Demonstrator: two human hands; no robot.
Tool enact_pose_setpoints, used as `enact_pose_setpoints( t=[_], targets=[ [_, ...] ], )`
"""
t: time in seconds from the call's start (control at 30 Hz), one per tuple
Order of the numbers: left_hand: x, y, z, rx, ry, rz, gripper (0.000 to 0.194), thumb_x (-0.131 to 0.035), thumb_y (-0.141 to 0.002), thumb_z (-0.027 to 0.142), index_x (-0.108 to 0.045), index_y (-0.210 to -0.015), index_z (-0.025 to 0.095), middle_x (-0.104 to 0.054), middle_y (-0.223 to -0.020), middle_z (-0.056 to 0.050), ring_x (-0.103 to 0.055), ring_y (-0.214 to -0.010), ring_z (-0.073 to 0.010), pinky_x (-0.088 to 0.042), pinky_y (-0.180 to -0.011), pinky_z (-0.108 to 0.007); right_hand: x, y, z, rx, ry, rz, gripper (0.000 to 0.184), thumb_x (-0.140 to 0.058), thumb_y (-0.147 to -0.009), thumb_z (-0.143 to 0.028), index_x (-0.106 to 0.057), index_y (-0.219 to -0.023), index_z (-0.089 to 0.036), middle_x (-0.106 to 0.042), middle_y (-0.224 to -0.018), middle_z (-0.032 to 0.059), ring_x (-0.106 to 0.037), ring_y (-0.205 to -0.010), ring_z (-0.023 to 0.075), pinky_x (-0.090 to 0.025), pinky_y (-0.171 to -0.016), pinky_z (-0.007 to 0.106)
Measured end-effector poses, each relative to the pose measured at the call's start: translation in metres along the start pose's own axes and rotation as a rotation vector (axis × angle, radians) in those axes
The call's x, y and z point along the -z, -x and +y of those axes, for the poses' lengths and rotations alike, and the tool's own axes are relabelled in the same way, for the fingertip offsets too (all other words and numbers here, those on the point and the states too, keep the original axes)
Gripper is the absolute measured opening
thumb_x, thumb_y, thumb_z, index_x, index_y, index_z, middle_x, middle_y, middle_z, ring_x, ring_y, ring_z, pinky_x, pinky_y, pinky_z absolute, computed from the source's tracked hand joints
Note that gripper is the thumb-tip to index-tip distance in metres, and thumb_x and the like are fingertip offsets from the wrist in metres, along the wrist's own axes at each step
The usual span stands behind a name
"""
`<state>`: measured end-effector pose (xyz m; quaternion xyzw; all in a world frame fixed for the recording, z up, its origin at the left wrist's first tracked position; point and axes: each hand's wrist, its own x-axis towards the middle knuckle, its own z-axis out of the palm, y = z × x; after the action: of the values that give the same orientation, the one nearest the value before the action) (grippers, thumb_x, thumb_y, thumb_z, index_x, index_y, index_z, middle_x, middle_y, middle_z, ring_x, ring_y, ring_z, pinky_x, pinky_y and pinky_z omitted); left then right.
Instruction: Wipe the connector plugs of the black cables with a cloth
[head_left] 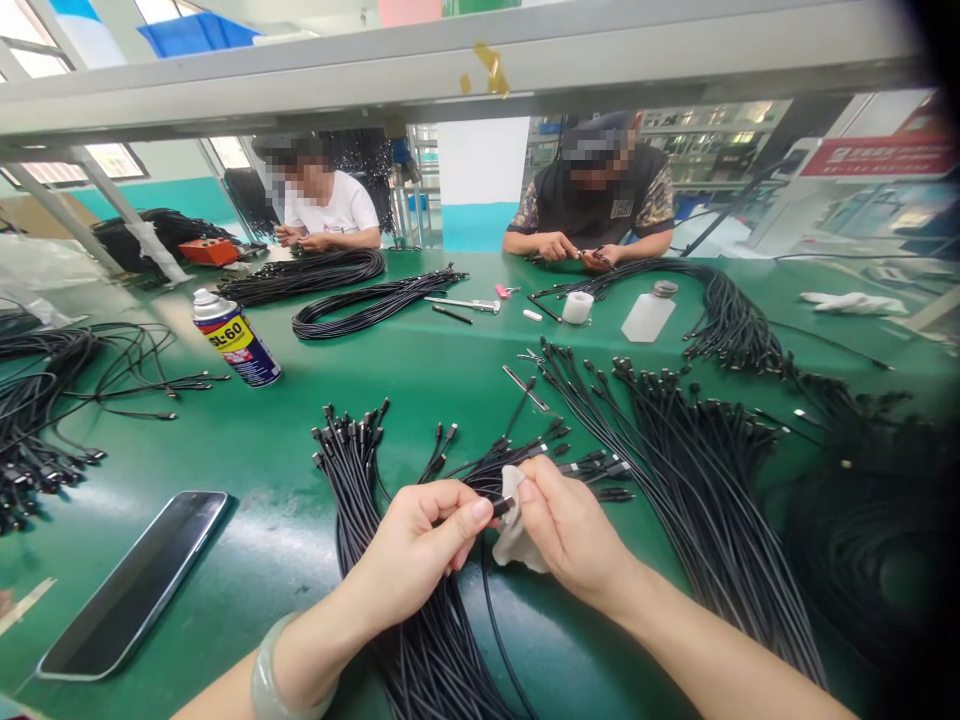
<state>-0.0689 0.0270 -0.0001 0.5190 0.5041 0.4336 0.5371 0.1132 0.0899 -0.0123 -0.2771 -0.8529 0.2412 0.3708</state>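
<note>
**Item 1: black cable connector** (502, 507). Its small moulded end is sticking out between the hands, above the green bench (300, 570), and its cable is trailing down into the bundle of black cables (427, 650). It is likely handling as a light, hard, smooth piece, easiest to hold by the moulded body (the thin cable behind it looks too limp to steady it).

**Item 2: left hand** (409, 550). Its grip is closing on the connector, pinching it between thumb and bent forefinger, with a pale bangle (274, 680) sitting on the wrist.

**Item 3: right hand** (570, 530). Its grip is closing on a crumpled white cloth (514, 525), and the cloth is pressing against the connector from the right. The cloth is looking soft and is likely to give under the fingers.

**Item 4: surroundings.** A fanned batch of black cables (697, 490) is lying to the right of the hands, and a smartphone (131, 585) is resting to the left. Farther along the bench, a spray can (236, 340) and a white plastic bottle (649, 315) are standing apart. Across the bench, two co-workers (322, 205) (596, 195) are sitting and handling cables with their own hands.
</note>
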Motion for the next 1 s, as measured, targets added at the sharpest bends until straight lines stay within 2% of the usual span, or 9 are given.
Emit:
enact_pose_setpoints(
  t=[0.13,0.33,0.77,0.9,1.0],
  targets=[
    [0.001,-0.001,0.002,0.041,0.090,-0.005,0.049,-0.063,-0.085,0.059,-0.068,-0.077,0.011,-0.045,-0.046,0.005,-0.034,-0.042,-0.0062,-0.028,-0.045,-0.020,0.002,0.001,-0.002,-0.028,-0.020,0.110,0.024,-0.033,-0.103,-0.025,-0.043,-0.081,-0.024,-0.050,-0.062,-0.0033,-0.048,-0.051,0.0127,-0.038,-0.050,0.025],
    [0.004,-0.002,0.008,0.067,0.151,0.006,0.049,-0.067,-0.082,0.059,-0.069,-0.076,0.011,-0.045,-0.043,0.005,-0.034,-0.039,-0.0056,-0.027,-0.044,-0.019,0.000,0.002,-0.002,-0.004,-0.020,0.089,0.032,-0.032,-0.106,-0.031,-0.045,-0.078,-0.023,-0.049,-0.064,-0.0023,-0.049,-0.052,0.0123,-0.039,-0.051,0.025],
    [0.004,-0.001,0.004,0.037,0.141,-0.025,0.045,-0.066,-0.085,0.055,-0.068,-0.077,0.011,-0.045,-0.045,0.005,-0.035,-0.042,-0.0061,-0.028,-0.046,-0.020,0.001,0.002,-0.002,0.043,-0.044,0.073,0.023,-0.038,-0.102,-0.024,-0.054,-0.086,-0.021,-0.057,-0.066,-0.0010,-0.054,-0.054,0.0135,-0.042,-0.053,0.026],
    [0.003,-0.003,0.000,-0.021,0.125,-0.050,0.040,-0.065,-0.088,0.051,-0.069,-0.080,0.012,-0.050,-0.050,0.004,-0.041,-0.049,-0.0076,-0.034,-0.052,-0.020,0.002,0.003,-0.004,0.085,-0.067,0.084,0.021,-0.039,-0.102,-0.022,-0.053,-0.087,-0.021,-0.060,-0.068,-0.0008,-0.055,-0.055,0.0131,-0.042,-0.054,0.026],
    [0.004,-0.008,-0.004,-0.101,0.100,-0.067,0.035,-0.066,-0.090,0.046,-0.070,-0.079,0.013,-0.060,-0.060,0.000,-0.051,-0.062,-0.0105,-0.042,-0.066,-0.022,0.002,0.003,-0.004,0.107,-0.050,0.110,0.020,-0.039,-0.102,-0.022,-0.051,-0.086,-0.022,-0.054,-0.065,-0.0024,-0.051,-0.053,0.0127,-0.040,-0.052,0.025]
  ],
)
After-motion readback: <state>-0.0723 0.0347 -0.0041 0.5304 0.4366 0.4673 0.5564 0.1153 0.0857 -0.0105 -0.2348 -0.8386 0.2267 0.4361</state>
